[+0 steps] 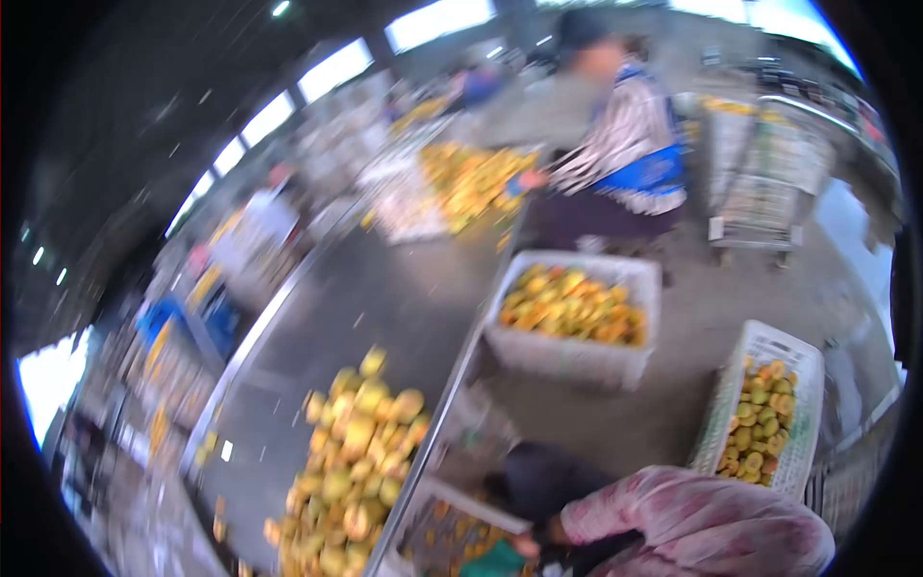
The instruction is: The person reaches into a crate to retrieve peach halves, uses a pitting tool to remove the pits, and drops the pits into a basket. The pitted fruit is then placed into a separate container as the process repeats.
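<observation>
A pink floral sleeve comes in from the lower right and ends at my right hand, low in the picture. Green material, perhaps a glove, covers or adjoins the fingers, so their shape and any held thing cannot be made out. This hand is at the near end of a pale crate with scattered orange-yellow fruit pieces inside. Beside the crate, a large heap of yellow and orange cut fruit lies on the metal table. My left hand does not show.
A white crate of cut fruit stands right of the table; another white crate is farther right. A person in a striped top is at the far table edge by more fruit. A loaded cart stands behind.
</observation>
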Demonstrator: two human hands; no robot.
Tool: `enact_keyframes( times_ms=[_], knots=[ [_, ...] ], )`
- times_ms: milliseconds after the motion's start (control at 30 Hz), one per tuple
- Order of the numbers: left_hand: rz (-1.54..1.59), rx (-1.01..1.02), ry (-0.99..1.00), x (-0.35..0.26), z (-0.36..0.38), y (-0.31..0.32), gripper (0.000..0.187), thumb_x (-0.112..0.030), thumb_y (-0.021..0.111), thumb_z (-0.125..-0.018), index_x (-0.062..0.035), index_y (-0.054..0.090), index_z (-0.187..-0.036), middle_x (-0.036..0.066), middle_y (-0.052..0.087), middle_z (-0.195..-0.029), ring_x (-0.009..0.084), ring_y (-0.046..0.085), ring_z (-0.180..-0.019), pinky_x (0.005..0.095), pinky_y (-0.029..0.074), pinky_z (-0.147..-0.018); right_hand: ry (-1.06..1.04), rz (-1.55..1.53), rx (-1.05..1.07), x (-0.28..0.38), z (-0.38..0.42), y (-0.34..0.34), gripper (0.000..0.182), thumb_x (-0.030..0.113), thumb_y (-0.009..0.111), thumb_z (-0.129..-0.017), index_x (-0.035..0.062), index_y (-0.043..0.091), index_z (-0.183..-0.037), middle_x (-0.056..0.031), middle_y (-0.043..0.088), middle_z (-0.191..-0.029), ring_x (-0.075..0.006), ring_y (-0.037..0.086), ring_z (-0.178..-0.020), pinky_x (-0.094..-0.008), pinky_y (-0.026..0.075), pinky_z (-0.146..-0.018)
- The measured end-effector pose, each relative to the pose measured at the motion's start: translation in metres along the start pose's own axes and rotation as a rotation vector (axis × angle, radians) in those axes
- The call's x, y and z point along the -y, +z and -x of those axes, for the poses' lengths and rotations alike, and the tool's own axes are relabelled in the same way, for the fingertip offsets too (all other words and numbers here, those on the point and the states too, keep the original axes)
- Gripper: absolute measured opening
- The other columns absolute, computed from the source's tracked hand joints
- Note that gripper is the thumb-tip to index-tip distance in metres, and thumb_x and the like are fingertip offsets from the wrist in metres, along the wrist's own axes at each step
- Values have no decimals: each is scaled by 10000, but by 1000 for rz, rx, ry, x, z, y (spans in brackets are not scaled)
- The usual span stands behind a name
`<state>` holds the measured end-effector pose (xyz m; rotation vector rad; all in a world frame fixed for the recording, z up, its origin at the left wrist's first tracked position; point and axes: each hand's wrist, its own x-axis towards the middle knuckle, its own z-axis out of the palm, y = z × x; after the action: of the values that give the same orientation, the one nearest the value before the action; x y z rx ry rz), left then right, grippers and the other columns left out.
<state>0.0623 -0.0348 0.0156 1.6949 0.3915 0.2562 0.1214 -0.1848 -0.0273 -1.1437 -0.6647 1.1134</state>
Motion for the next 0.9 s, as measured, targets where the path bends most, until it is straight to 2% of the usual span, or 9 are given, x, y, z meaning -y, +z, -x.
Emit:
enact_keyframes(
  times_ms=[67, 133, 233, 300, 367, 467, 600, 767, 900],
  knots=[
    [446, -454, -190, 11, -11, 15, 267, -228, 525, -864, 5, 602, -970, 86, 602, -853, 170, 576, -732, 301, 482, -603, 154, -247, 178, -3, 5, 12, 324, 362, 492, -887, 57, 593, -846, -99, 595, -637, -256, 554, -538, -415, 462, -556],
    [114, -579, 139, 50, -36, -29, 320, -255, 445, -929, 23, 594, -981, 65, 593, -826, 114, 534, -696, 255, 470, -587, 276, -238, 233, 4, 2, 14, 362, 392, 468, -904, 50, 585, -898, -56, 577, -647, -198, 554, -584, -395, 468, -592],
    [312, -563, 84, 8, -13, -93, 270, -258, 499, -902, -15, 588, -978, 66, 590, -878, 162, 564, -754, 275, 488, -606, 176, 1059, -107, -53, -7, 18, 358, 305, 427, -909, 13, 519, -1097, -124, 597, -670, -242, 578, -571, -403, 449, -544],
    [199, -771, 89, 23, 7, -161, 154, -161, 552, -871, -25, 616, -903, 38, 602, -791, 137, 558, -686, 248, 475, -602, 225, 1327, -216, -84, -6, 12, 478, 256, 463, -881, 4, 382, -1280, -145, 585, -608, -268, 574, -510, -420, 425, -460],
    [-421, -632, -84, 41, 45, -245, 141, -123, 631, -805, 4, 616, -865, 49, 622, -817, 137, 580, -720, 258, 480, -653, 301, 1116, -166, -57, 3, 9, 595, 242, 449, -871, 37, 233, -1386, -150, 599, -639, -310, 595, -561, -442, 438, -498],
    [-1275, -282, 104, 26, 60, -274, 319, -186, 722, -678, -35, 616, -938, 181, 610, -961, 348, 584, -877, 417, 471, -760, 365, 1115, -81, -74, -3, 10, 453, 290, 338, -905, 45, 394, -1282, -163, 626, -777, -325, 612, -675, -431, 461, -664],
    [-948, -202, 457, -18, -48, -142, 335, -250, 717, -701, -71, 617, -965, 178, 595, -877, 377, 556, -826, 425, 442, -726, 234, 1139, -89, -99, -12, 16, 414, 311, 402, -889, 47, 470, -1201, -152, 630, -755, -334, 611, -649, -449, 469, -629],
    [-1397, -235, 447, 39, -160, -42, 475, -487, 626, -724, -49, 580, -902, 175, 562, -821, 345, 563, -752, 436, 465, -599, -350, 933, -508, -58, 10, 10, 324, 283, 495, -879, 42, 531, -1092, -113, 599, -726, -285, 587, -591, -415, 466, -553],
    [-1408, -211, 260, 39, -162, -30, 496, -452, 641, -703, -40, 527, -953, 217, 546, -942, 376, 563, -832, 453, 489, -665, -384, -246, -908, 78, 53, -22, 131, 177, 534, -894, 53, 568, -920, 28, 543, -655, -79, 496, -526, -217, 398, -456]
  ],
)
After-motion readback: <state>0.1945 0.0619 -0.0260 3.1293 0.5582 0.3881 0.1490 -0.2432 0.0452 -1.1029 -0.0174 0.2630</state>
